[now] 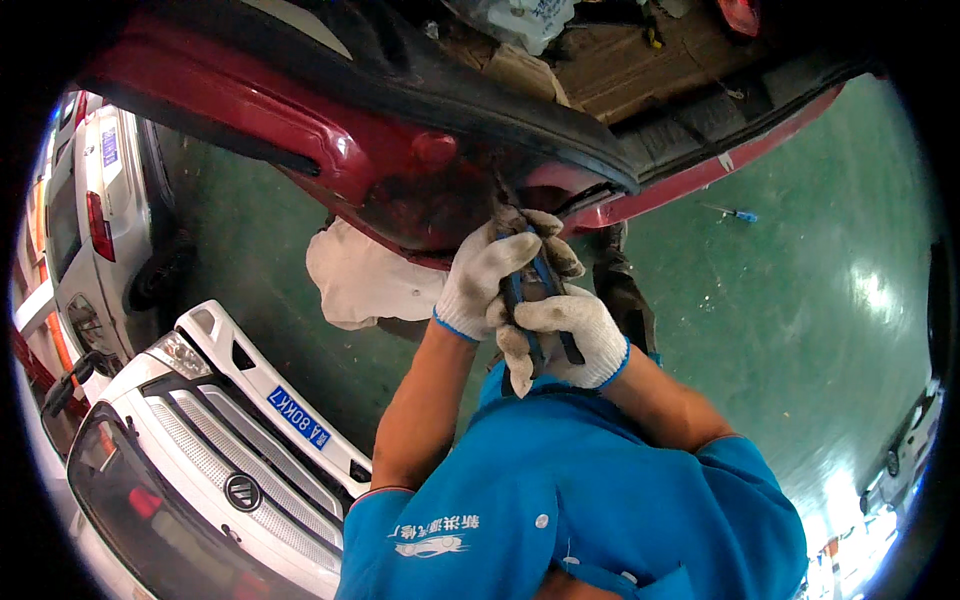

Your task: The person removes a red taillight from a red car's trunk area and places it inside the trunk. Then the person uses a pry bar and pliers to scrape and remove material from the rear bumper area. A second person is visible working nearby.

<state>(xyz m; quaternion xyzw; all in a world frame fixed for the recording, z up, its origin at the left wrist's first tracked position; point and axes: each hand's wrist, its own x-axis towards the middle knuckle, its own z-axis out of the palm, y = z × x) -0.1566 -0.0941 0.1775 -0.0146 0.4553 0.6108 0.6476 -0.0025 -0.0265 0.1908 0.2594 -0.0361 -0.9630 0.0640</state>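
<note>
Both my hands wear off-white knit gloves with blue cuffs and are closed around a pair of pliers [543,270] with blue and black handles. My left hand [482,272] wraps the upper part of the handles, close to the pliers' head. Lower down, my right hand [578,328] grips the handles near their ends. The dark jaws point away from me at the red car body [330,165], by a dark, dirty corner under the lamp opening. Whether the jaws touch or pinch anything there cannot be made out.
The car's open rear bay [640,75] holds a plastic bag [530,18] and loose items. A pale cloth-covered shape [365,275] sits below the panel. On the green floor [790,290] lies a blue-handled screwdriver [742,214]. A white truck [235,440] and a silver car [105,210] stand left.
</note>
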